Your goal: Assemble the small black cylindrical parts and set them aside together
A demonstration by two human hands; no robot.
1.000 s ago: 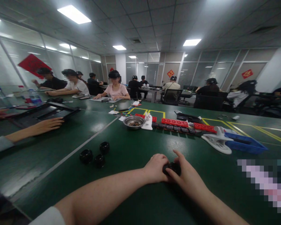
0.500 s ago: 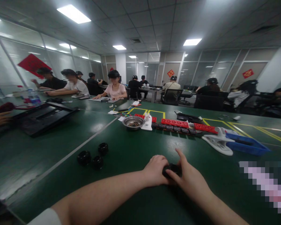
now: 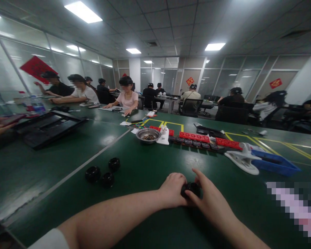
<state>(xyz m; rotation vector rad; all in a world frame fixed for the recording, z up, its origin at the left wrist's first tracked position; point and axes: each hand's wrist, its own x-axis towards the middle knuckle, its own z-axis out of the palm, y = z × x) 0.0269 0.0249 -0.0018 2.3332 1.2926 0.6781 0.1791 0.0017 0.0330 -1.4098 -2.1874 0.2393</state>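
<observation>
A round, glossy black part (image 3: 193, 189) rests low over the green table (image 3: 145, 166), between my two hands. My left hand (image 3: 173, 188) is closed around its left side, the fingertips partly hidden. From the right, my right hand (image 3: 207, 192) grips the same part with thumb and fingers, the thumb across its near side. Several similar black parts stand apart from my hands on the left: one (image 3: 92, 174), another (image 3: 114, 164) behind it, and a third (image 3: 107, 179) nearer.
A metal bowl (image 3: 148, 136) of small pieces sits beyond my hands, beside a white stand (image 3: 163, 135). Red power strips (image 3: 194, 137) run rightward to a white clamp (image 3: 242, 159) and blue tray (image 3: 277, 162). A black frame (image 3: 52, 128) lies left, near another person's hands.
The black part shows more of its top opening between my hands, and my right fingers have shifted slightly. Across the table, a person in pink has moved a hand on the tabletop.
</observation>
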